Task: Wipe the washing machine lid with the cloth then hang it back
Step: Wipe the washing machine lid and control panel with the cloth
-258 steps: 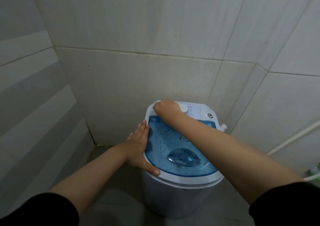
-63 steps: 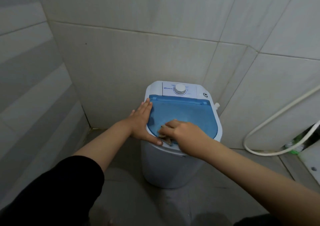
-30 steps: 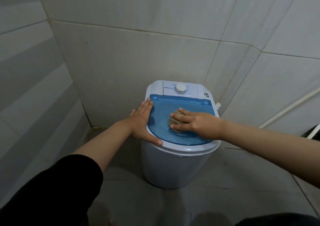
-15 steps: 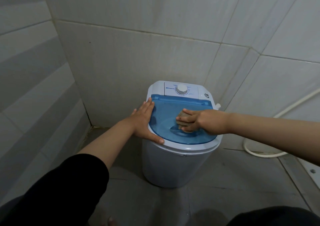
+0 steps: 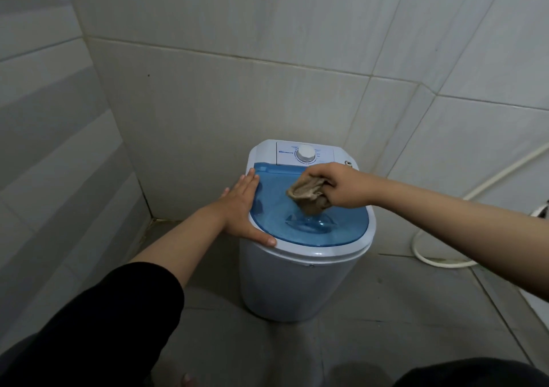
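Note:
A small white washing machine (image 5: 297, 285) stands in the tiled corner, and its translucent blue lid (image 5: 276, 208) lies closed. My left hand (image 5: 242, 208) rests flat on the lid's left rim, fingers spread and thumb on the front edge. My right hand (image 5: 341, 186) grips a crumpled beige cloth (image 5: 307, 195) and holds it lifted just above the middle of the lid. The cloth hangs bunched from my fingers. A white dial (image 5: 306, 153) sits on the control panel behind the lid.
Grey tiled walls close in on the left and behind the machine. A white hose (image 5: 439, 260) loops on the floor at the right and runs up the right wall. Grey floor tiles lie in front of the machine.
My right hand was pressing the cloth flat on the lid; it has now lifted off the surface with the cloth bunched in its fingers. My left hand stays on the rim.

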A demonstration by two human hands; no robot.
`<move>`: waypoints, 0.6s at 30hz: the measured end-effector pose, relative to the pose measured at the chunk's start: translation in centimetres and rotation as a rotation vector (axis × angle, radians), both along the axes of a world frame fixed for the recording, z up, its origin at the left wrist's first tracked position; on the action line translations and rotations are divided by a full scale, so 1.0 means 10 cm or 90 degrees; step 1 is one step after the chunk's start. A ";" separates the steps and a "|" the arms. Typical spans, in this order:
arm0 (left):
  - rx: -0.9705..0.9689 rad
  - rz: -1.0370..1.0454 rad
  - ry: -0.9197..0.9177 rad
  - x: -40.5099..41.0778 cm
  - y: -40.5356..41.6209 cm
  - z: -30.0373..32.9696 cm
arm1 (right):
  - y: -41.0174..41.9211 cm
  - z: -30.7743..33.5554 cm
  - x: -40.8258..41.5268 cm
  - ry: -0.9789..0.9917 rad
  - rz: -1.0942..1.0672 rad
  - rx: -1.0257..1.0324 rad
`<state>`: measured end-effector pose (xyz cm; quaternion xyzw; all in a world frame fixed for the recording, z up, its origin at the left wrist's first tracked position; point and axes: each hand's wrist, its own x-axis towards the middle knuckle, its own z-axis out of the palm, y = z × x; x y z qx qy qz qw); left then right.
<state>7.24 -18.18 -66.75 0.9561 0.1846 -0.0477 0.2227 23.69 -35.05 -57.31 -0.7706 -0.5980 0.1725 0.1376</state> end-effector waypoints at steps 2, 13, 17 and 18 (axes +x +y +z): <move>0.000 -0.002 0.000 0.00 0.00 0.00 | 0.03 -0.13 -0.05 0.099 -0.038 0.057; -0.006 -0.004 -0.001 0.00 0.00 0.01 | 0.00 -0.29 -0.01 -0.099 0.107 0.065; -0.001 -0.002 0.004 0.01 0.00 0.01 | 0.00 -0.32 -0.01 -0.184 0.162 0.034; 0.000 -0.002 0.005 0.01 0.00 0.01 | -0.01 -0.33 -0.02 -0.197 0.165 0.029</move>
